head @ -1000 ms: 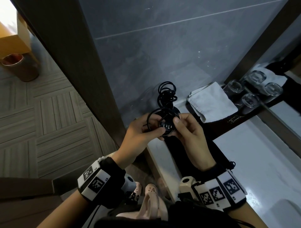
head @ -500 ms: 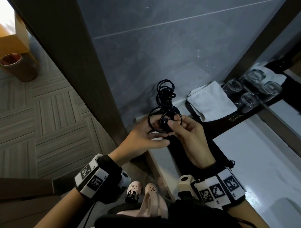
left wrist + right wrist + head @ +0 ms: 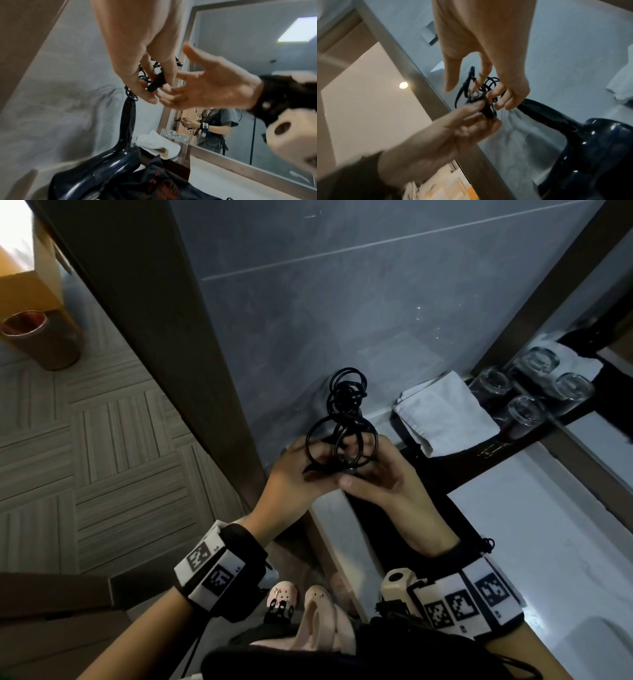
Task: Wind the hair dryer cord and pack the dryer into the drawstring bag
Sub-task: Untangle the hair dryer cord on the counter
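Fingers and thumb of the left hand (image 3: 294,474) pinch the plug (image 3: 157,82) of the black cord (image 3: 346,392), whose loops bunch above the worktop's (image 3: 531,542) left edge. The right hand (image 3: 387,477) has loosely spread fingers, their tips among those loops. The hair dryer (image 3: 96,175) stands below at that edge, handle up, on the black drawstring bag (image 3: 373,539). A white towel (image 3: 445,412) lies at the back edge.

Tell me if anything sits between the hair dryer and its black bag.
Nothing visible does. The glossy dark-blue hair dryer stands against the black fabric drawstring bag on the white counter. The left hand pinches the black plug; the right hand touches the black coiled cord. The bag's mouth is hidden.
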Demonstrator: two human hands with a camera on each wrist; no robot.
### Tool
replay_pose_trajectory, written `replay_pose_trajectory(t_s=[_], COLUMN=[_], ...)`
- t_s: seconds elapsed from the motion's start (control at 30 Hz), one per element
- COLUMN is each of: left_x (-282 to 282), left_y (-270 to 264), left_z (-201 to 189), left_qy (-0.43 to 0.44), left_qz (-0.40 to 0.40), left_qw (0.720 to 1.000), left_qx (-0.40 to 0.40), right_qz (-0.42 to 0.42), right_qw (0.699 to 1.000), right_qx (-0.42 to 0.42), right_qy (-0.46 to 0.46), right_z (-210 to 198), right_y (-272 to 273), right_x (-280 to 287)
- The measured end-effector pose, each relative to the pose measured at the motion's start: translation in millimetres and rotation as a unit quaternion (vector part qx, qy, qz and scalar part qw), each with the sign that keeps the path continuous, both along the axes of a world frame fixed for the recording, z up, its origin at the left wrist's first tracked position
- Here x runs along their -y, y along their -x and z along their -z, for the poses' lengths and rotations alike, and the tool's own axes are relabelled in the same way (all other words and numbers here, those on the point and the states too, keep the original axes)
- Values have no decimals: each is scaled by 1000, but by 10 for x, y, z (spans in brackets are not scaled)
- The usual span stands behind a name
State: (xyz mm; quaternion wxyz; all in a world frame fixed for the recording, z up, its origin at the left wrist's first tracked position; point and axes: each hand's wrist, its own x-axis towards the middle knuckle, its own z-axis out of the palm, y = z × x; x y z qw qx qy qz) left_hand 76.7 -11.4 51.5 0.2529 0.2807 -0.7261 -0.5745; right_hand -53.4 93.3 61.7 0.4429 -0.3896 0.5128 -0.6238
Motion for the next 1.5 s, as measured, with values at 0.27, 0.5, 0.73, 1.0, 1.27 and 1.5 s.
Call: replay_pose_trajectory(t_s=[0.27,0.5,0.73,1.0,1.27,1.5], left_x=[-82,-49,45,202,53,21], left_y=[-17,58,94,0,-30,-32], left_z=[-119,-315,-342,-252,30,154], left_qy=[-37,-153,-287,-341,-245,-209], left_qz=[39,10,-53,-81,-33,-30], left_qw=[999,985,947,919,963,973], left_qx=[1,-76,-133,-182,-106,-93], right_qz=[67,27,-24,101,65,31], right_qw=[995,988,957,960,988,982], right_qx=[-78,-149,-282,-246,96,176], right_qy=[-19,-33,-67,-91,-102,-55], right_z=[64,-9,3,223,358,412], right_y=[7,-89,8,112,98,64], right_x=[37,57,141,-55,-61,-64])
